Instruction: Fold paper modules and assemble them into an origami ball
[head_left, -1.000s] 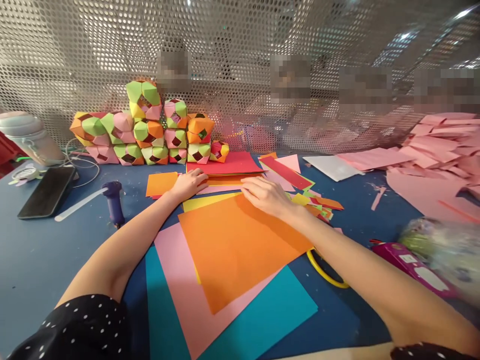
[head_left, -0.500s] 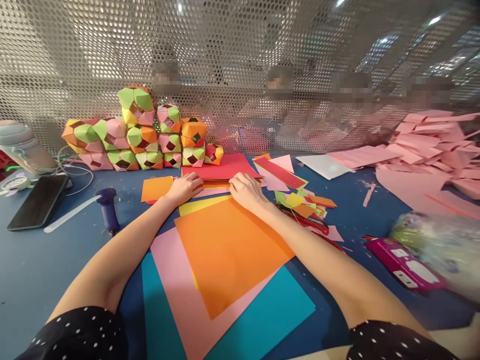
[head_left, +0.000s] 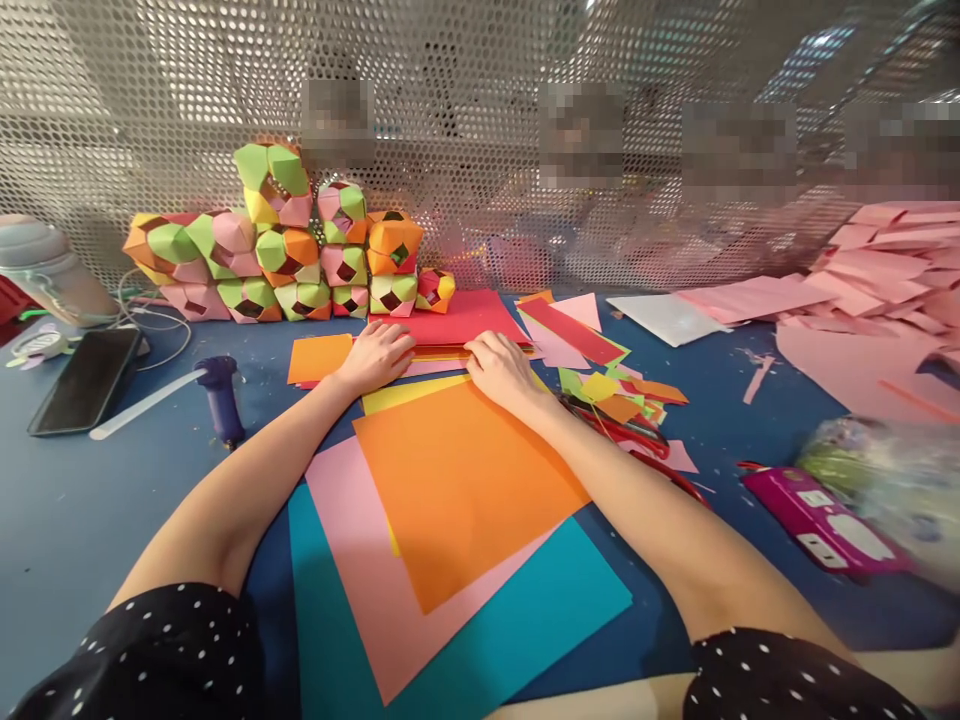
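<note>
My left hand (head_left: 377, 357) lies on the near edge of a small stack of coloured paper topped by a red sheet (head_left: 457, 320), fingers curled at the edge. My right hand (head_left: 501, 367) rests at the same stack's edge just to the right, fingers bent onto the sheets. Whether either hand pinches a sheet is hidden. In front of my arms lies a large orange sheet (head_left: 465, 480) over a yellow, a pink (head_left: 360, 580) and a teal sheet (head_left: 525, 620).
Folded paper balls (head_left: 285, 250) are stacked against the perforated screen. A phone (head_left: 82, 380), a glue gun (head_left: 221, 395) and a jar (head_left: 45, 270) sit left. Red scissors (head_left: 622, 430) and scraps lie right, with pink paper piles (head_left: 862, 290) and a magenta box (head_left: 825, 520).
My right hand slid left along the stack toward my left hand, uncovering the red scissors. The left hand stayed at the stack's edge.
</note>
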